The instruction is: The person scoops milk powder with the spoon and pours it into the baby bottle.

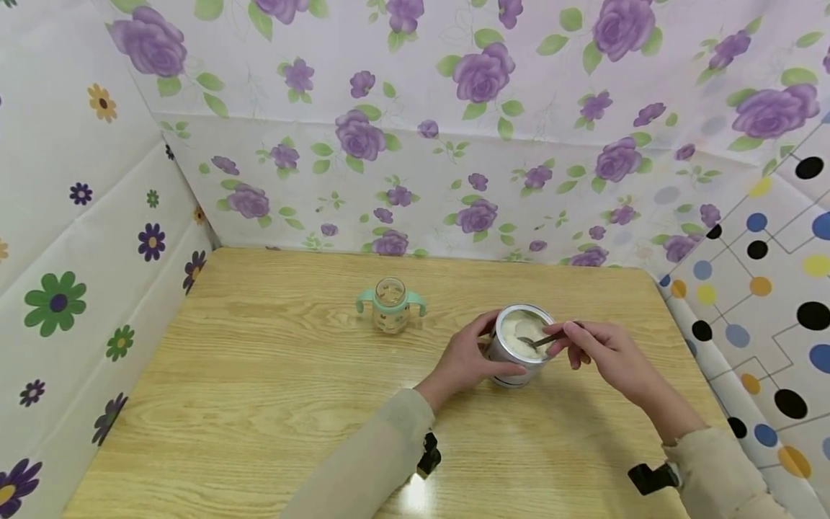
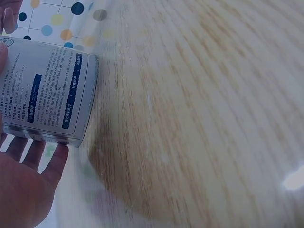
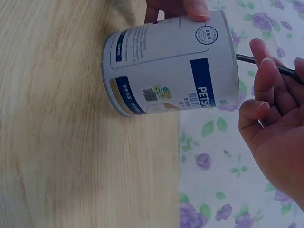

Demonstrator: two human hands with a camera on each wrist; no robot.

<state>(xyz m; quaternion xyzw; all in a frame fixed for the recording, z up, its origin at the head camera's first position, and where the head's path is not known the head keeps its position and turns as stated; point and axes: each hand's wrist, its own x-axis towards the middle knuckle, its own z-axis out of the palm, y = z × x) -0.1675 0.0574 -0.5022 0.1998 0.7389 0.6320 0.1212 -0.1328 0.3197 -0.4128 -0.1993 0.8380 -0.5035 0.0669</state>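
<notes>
My left hand (image 1: 463, 364) holds a white milk powder can (image 3: 166, 66) around its side, thumb in front and fingers behind. The can is open at the top and shows pale powder (image 1: 515, 328) inside. Between the thumb and fingers of my right hand (image 1: 599, 353) is the handle of a dark metal spoon (image 1: 551, 337). Its bowl end lies in the powder. In the left wrist view, blue-and-white printed text covers the can's side (image 2: 47, 90). To the left stands a clear baby bottle (image 1: 390, 317) with mint-green handles and no lid on it.
The wooden table (image 1: 272, 404) reaches back to a wall cloth (image 1: 415, 180) with purple roses. Dotted cloth (image 1: 765, 339) hangs on the right side, and daisy-patterned cloth (image 1: 84, 238) on the left.
</notes>
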